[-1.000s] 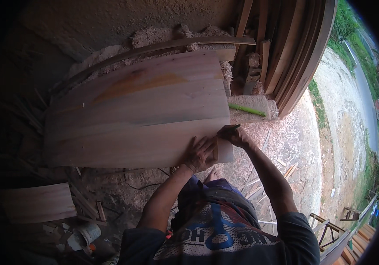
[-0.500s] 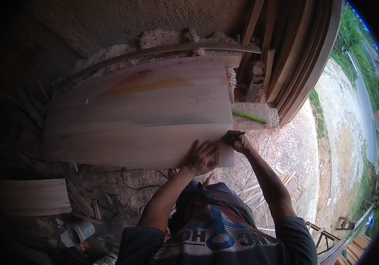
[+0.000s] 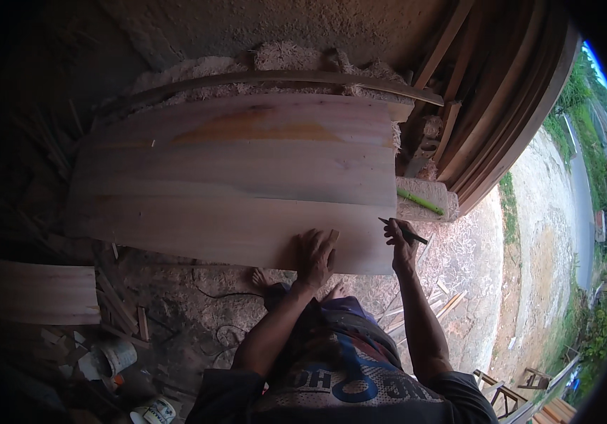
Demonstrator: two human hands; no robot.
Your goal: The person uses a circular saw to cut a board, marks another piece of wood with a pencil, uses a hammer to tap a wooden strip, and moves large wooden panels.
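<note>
A wide pale wooden panel (image 3: 247, 177) lies in front of me, with an orange-brown streak near its far side. My left hand (image 3: 314, 258) rests on its near edge, fingers around a small wooden block (image 3: 334, 235) whose end shows beyond them. The rest of that block is hidden. At the panel's right end, my right hand (image 3: 402, 242) grips a dark pencil (image 3: 421, 239). Its point is turned to the left, just over the panel's corner region.
A green stick-like tool (image 3: 420, 201) lies on a support block (image 3: 452, 201) right of the panel. Long boards (image 3: 501, 113) lean at the far right. A long strip (image 3: 282, 75) runs behind the panel. Shavings cover the floor; a white bucket (image 3: 118, 356) stands lower left.
My left hand has slid left with the small block, away from the panel's right end. My right hand has drawn back from the block, still holding the pencil. The whole view has shifted slightly.
</note>
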